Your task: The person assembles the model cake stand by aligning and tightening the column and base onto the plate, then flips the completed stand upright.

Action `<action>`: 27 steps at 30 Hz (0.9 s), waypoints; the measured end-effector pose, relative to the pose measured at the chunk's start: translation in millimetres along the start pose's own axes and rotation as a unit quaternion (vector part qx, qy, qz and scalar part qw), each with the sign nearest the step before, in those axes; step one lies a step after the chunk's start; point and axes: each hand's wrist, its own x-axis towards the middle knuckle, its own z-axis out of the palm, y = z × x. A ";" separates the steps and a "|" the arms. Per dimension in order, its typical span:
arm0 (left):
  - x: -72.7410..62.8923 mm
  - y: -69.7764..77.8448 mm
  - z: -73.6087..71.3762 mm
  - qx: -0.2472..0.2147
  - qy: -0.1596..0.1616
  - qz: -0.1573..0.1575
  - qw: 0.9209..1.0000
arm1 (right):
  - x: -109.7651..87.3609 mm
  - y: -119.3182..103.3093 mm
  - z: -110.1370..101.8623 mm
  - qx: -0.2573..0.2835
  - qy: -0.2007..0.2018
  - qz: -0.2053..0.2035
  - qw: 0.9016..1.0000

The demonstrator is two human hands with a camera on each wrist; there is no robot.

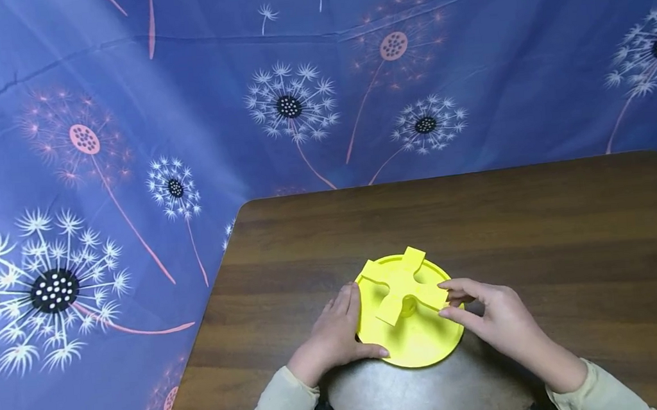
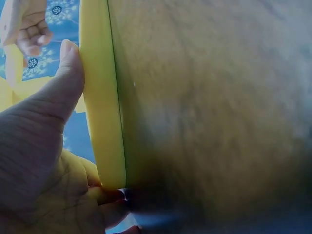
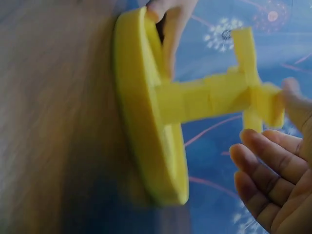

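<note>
A yellow round base [image 1: 426,345] with a raised rim sits on the table. From it rises a thick stem [image 3: 195,100], topped by a yellow four-armed cross piece [image 1: 402,284]. My left hand [image 1: 336,333] holds the base at its left side, thumb along the near edge and fingers round the far side. At the right, my right hand [image 1: 496,314] has the end of one cross arm between thumb and index finger. Its other fingers are loosely bent below that arm in the right wrist view.
The brown wooden table [image 1: 586,242] extends behind and to both sides of the base. A blue cloth [image 1: 212,124] with dandelion prints hangs beyond its back and left edges. Pale sleeves [image 1: 286,404] cover both forearms.
</note>
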 end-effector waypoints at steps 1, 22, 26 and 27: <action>-0.4 0.4 0.1 -0.001 0.000 0.002 1.000 | -0.7 2.8 -2.1 -0.006 -0.006 0.010 1.000; 0.5 -24.7 -7.9 -0.071 -0.023 0.067 0.995 | -9.9 51.5 0.6 -0.035 -0.261 0.073 0.962; 3.6 -25.7 -7.2 -0.020 -0.005 0.072 0.997 | -9.4 49.9 3.0 -0.045 -0.257 0.074 0.962; 4.4 -25.9 -7.1 -0.007 0.004 0.075 0.997 | -8.6 49.6 3.5 -0.045 -0.256 0.076 0.963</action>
